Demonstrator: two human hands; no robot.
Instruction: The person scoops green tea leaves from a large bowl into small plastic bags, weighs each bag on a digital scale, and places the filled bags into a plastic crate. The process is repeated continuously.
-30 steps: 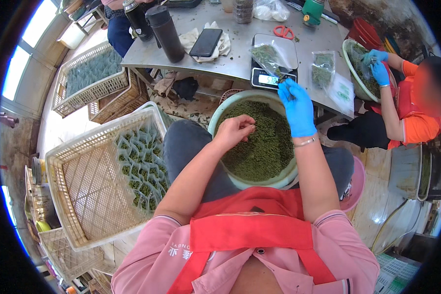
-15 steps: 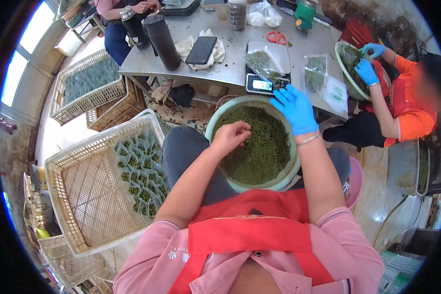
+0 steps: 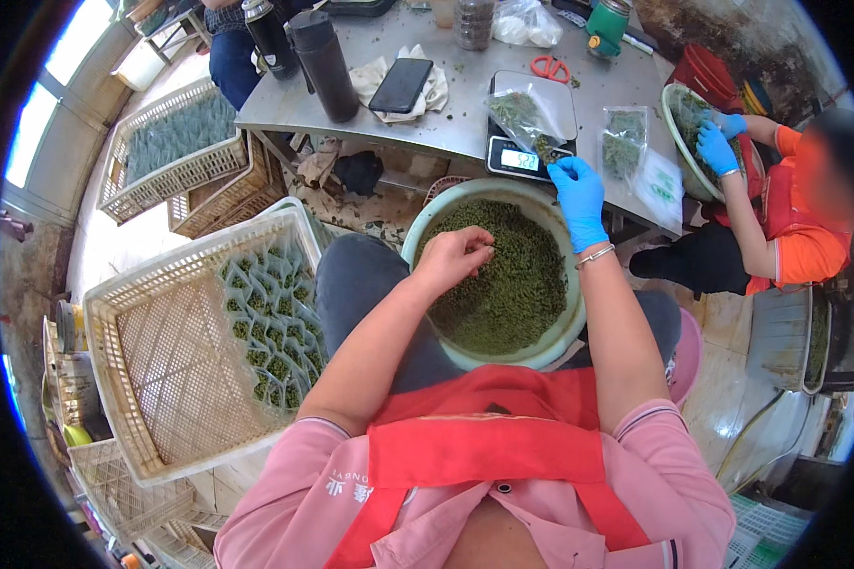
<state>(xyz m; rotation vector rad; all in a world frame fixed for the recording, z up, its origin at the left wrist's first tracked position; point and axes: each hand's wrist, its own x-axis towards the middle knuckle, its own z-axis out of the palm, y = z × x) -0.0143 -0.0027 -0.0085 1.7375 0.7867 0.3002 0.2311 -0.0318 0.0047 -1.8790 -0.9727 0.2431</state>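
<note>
Left hand: our bare left hand [image 3: 457,254] is curling loosely over the green basin [image 3: 427,228], fingertips pinched narrow in the dried green leaves [image 3: 503,284]; whether it is gripping any, we cannot tell.
Right hand: our gloved right hand [image 3: 579,194] is reaching past the basin's far rim, thumb and fingers closed narrow at the mouth of a clear bag [image 3: 527,116] lying on the scale.
Basin: it is sitting in our lap against the tabletop edge, filled nearly level with the leaves.
Scale: a small digital scale [image 3: 522,156] is standing at the near edge of the grey tabletop [image 3: 446,114], its display facing us.
Filled bags: two more clear bags [image 3: 624,142] are lying right of the scale.
Tabletop clutter: a black phone [image 3: 400,85] is resting on a pale cloth; a dark flask [image 3: 324,62] is standing left of it; red-handled scissors [image 3: 550,68] are lying beyond the scale.
In the way: the basin rim and our right forearm are crowding the gap before the scale.
Left side: a white crate [image 3: 161,379] is sitting on the floor beside our knee, packed bags lining its right part.
Co-worker: a person in orange is working at far right, blue-gloved hands [image 3: 716,142] in a second basin [image 3: 678,142].
</note>
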